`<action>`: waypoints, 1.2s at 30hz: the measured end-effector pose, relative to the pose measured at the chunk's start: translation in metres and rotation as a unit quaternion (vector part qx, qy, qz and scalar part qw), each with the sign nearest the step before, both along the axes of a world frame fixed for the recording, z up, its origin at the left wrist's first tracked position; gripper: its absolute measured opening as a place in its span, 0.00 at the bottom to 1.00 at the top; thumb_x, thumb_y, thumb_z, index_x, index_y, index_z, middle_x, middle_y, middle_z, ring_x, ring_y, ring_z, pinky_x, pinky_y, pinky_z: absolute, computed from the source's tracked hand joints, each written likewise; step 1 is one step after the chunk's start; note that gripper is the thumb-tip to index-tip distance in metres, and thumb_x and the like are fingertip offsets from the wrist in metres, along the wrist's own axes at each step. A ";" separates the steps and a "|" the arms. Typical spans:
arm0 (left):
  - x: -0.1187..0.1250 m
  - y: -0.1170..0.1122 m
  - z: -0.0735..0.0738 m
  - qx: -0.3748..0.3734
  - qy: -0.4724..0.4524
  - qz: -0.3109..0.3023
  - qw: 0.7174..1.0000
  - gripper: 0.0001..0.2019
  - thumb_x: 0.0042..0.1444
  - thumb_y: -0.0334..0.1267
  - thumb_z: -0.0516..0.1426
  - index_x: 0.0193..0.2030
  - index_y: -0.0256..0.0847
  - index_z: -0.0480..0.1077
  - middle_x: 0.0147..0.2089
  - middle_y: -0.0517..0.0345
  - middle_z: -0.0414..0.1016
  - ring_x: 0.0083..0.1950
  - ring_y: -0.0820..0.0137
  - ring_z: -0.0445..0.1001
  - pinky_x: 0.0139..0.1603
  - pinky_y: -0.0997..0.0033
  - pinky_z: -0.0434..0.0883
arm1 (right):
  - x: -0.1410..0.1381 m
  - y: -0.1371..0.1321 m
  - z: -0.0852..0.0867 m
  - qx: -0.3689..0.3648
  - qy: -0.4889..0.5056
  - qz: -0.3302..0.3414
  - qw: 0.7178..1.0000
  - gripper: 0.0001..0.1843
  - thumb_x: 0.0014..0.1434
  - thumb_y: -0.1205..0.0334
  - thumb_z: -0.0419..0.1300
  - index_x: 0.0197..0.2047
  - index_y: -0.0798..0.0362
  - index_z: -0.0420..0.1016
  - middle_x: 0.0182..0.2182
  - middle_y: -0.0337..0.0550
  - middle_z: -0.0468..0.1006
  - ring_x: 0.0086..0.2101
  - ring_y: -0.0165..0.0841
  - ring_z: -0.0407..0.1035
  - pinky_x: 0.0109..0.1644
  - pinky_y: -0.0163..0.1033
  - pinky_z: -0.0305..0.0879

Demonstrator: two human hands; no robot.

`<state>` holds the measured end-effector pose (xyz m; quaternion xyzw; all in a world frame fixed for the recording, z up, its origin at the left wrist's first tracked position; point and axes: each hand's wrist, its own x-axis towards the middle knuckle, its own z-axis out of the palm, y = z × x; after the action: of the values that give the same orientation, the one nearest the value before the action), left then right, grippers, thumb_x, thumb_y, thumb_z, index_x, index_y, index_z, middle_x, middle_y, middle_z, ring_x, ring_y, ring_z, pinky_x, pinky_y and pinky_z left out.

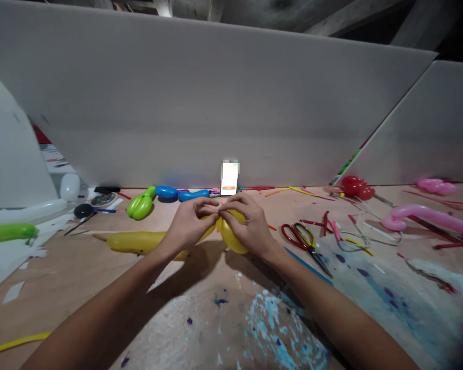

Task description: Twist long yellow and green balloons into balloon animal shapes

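A long yellow balloon (pixel 135 241) lies across the table and runs under my left wrist, its thin tail pointing left. My left hand (pixel 195 221) pinches the balloon near a narrow spot between two of its segments. Close against it, my right hand (pixel 245 221) is wrapped round a short, rounded yellow segment. The fingertips of both hands meet at the pinched spot, and they partly hide it. Just behind the hands, a lit phone (pixel 229 180) stands upright against the white panel.
Scissors (pixel 306 244) with red and yellow handles lie right of my hands, beside a blue strip (pixel 308 265). Green (pixel 141 204), blue (pixel 193 195), red (pixel 357 187) and pink (pixel 432 215) balloons surround the work spot. A white panel (pixel 208 103) closes off the back.
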<state>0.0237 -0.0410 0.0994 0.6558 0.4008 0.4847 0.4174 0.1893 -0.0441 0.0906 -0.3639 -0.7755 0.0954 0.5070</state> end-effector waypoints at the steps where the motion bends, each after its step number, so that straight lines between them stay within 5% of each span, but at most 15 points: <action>1: 0.000 0.001 -0.001 -0.001 -0.004 0.006 1.000 0.10 0.49 0.32 0.62 0.40 0.35 0.73 0.37 0.51 0.82 0.40 0.65 0.81 0.44 0.66 0.77 | 0.000 0.000 0.001 0.000 0.012 -0.016 1.000 0.06 0.60 0.64 0.58 0.36 0.48 0.77 0.37 0.44 0.76 0.41 0.37 0.70 0.47 0.45 0.66; 6: -0.004 0.009 -0.009 -0.015 -0.002 0.032 0.999 0.09 0.48 0.36 0.64 0.36 0.35 0.75 0.37 0.50 0.81 0.38 0.66 0.80 0.42 0.64 0.78 | 0.007 -0.002 0.012 0.005 0.055 -0.060 0.997 0.06 0.62 0.63 0.57 0.33 0.50 0.73 0.33 0.43 0.75 0.39 0.37 0.68 0.45 0.44 0.63; 10: -0.004 0.010 -0.010 0.023 -0.008 0.014 1.000 0.07 0.50 0.37 0.63 0.34 0.36 0.75 0.38 0.52 0.81 0.40 0.67 0.79 0.47 0.63 0.76 | 0.020 0.004 0.019 0.010 -0.030 -0.075 0.997 0.05 0.61 0.64 0.57 0.35 0.50 0.74 0.34 0.44 0.77 0.40 0.39 0.67 0.46 0.45 0.62; 16: -0.001 0.004 -0.009 0.064 0.011 0.047 0.997 0.07 0.50 0.37 0.62 0.35 0.37 0.75 0.37 0.53 0.80 0.39 0.68 0.78 0.46 0.66 0.75 | 0.022 0.006 0.016 0.007 -0.172 0.007 0.985 0.05 0.58 0.68 0.59 0.34 0.50 0.76 0.33 0.43 0.79 0.38 0.37 0.67 0.46 0.45 0.63; 22: 0.003 -0.003 -0.002 -0.012 -0.059 0.032 0.998 0.12 0.48 0.40 0.64 0.37 0.36 0.72 0.35 0.53 0.80 0.38 0.68 0.79 0.41 0.69 0.75 | 0.013 0.002 0.006 0.139 -0.126 0.074 0.980 0.12 0.59 0.72 0.57 0.43 0.49 0.76 0.47 0.47 0.75 0.46 0.36 0.69 0.48 0.44 0.67; 29: 0.001 0.000 -0.001 -0.062 -0.027 0.004 0.998 0.16 0.46 0.41 0.65 0.39 0.35 0.72 0.36 0.52 0.79 0.36 0.68 0.77 0.38 0.70 0.72 | 0.014 0.002 -0.001 0.178 -0.149 0.047 0.972 0.12 0.59 0.74 0.55 0.43 0.53 0.74 0.35 0.46 0.79 0.38 0.36 0.70 0.43 0.43 0.68; 36: -0.004 0.000 -0.005 0.109 0.185 0.000 0.977 0.06 0.56 0.35 0.56 0.37 0.37 0.74 0.37 0.54 0.78 0.37 0.69 0.74 0.39 0.68 0.68 | 0.015 0.004 0.006 0.132 -0.122 0.016 0.983 0.07 0.59 0.74 0.55 0.38 0.54 0.70 0.33 0.45 0.77 0.36 0.35 0.69 0.42 0.41 0.66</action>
<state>0.0199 -0.0407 0.0948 0.7756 0.4157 0.3962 0.2620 0.2045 -0.0401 0.0971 -0.2901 -0.8431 -0.0454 0.4504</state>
